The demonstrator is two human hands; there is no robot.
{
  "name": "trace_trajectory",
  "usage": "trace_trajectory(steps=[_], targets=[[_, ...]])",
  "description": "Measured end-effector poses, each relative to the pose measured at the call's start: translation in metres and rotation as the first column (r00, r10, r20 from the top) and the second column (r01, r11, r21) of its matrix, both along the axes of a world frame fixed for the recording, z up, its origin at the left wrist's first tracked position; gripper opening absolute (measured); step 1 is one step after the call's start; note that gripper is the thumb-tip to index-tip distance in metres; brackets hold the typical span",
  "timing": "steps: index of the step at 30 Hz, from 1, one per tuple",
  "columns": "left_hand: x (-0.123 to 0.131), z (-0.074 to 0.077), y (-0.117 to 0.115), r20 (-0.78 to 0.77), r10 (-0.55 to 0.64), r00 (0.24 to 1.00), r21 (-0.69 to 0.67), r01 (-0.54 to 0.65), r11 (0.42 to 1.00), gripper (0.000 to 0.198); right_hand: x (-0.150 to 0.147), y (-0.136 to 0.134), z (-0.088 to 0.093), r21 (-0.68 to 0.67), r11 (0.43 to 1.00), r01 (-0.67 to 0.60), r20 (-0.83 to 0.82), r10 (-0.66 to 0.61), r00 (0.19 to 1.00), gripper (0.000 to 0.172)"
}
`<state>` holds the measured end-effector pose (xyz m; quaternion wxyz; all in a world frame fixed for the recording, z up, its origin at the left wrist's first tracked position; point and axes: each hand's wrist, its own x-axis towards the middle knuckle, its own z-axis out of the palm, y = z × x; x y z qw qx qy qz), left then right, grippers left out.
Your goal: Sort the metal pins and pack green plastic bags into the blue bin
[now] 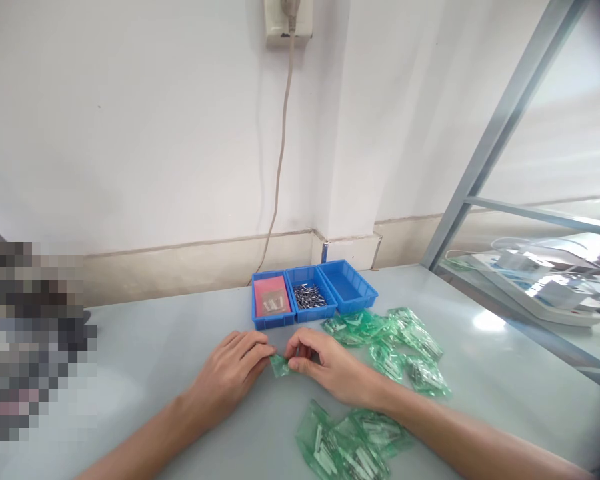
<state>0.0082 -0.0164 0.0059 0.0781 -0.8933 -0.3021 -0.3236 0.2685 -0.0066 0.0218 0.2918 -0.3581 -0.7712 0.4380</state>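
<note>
A small green plastic bag (280,365) is stretched between my two hands, just above or on the table. My left hand (235,365) pinches its left edge, fingers pressed together. My right hand (325,363) grips the other side between thumb and curled fingers. What the bag contains is covered or too small to tell. Right behind my hands stand three blue bins in a row: the left bin (275,325) has a red sheet with a clear packet (273,302) on it, the middle bin (313,313) holds many small metal screws or pins (309,297), and the right bin (351,288) looks empty.
Filled green bags (400,337) lie heaped right of my right hand, and more green bags (347,443) lie in front, partly under my right forearm. A metal rack (495,140) borders the table (160,340) on the right. A cable (281,147) hangs down the wall. The left edge is blurred out.
</note>
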Motion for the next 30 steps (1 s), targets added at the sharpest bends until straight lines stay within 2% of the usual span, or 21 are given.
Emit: trace_trajectory(steps=[2, 6, 11, 18, 23, 26, 30], targets=[[0.000, 0.000, 0.000, -0.010, -0.008, 1.000, -0.009, 0.008, 1.000, 0.019, 0.000, -0.001, 0.001, -0.018, 1.000, -0.005, 0.012, 0.005, 1.000, 0.002], [0.000, -0.001, 0.000, -0.018, -0.018, 1.000, -0.010, 0.018, 1.000, 0.018, 0.000, -0.003, 0.004, -0.007, 1.000, -0.018, 0.054, 0.018, 0.998, 0.006], [-0.001, -0.001, 0.002, -0.022, -0.008, 1.000, -0.013, 0.008, 1.000, 0.018, 0.000, -0.005, 0.004, 0.064, 0.998, 0.002, 0.103, -0.008, 0.995, 0.009], [-0.002, -0.002, 0.002, -0.026, -0.002, 1.000, -0.036, 0.001, 0.999, 0.019, 0.001, -0.008, 0.010, 0.219, 0.975, -0.043, 0.134, 0.014, 0.991, 0.012], [-0.003, -0.003, 0.004, -0.027, 0.027, 0.999, -0.040, -0.028, 0.999, 0.017, 0.003, -0.010, 0.015, 0.259, 0.965, -0.045, 0.147, 0.006, 0.989, 0.012], [-0.003, -0.003, 0.003, -0.018, 0.025, 1.000, -0.052, -0.026, 0.998, 0.016, 0.003, -0.010, 0.013, 0.277, 0.960, -0.041, 0.159, -0.004, 0.987, 0.021], [-0.001, 0.000, 0.001, -0.014, 0.007, 1.000, -0.070, -0.008, 0.998, 0.012, 0.003, -0.009, 0.009, 0.354, 0.935, -0.008, 0.160, -0.052, 0.986, 0.013]])
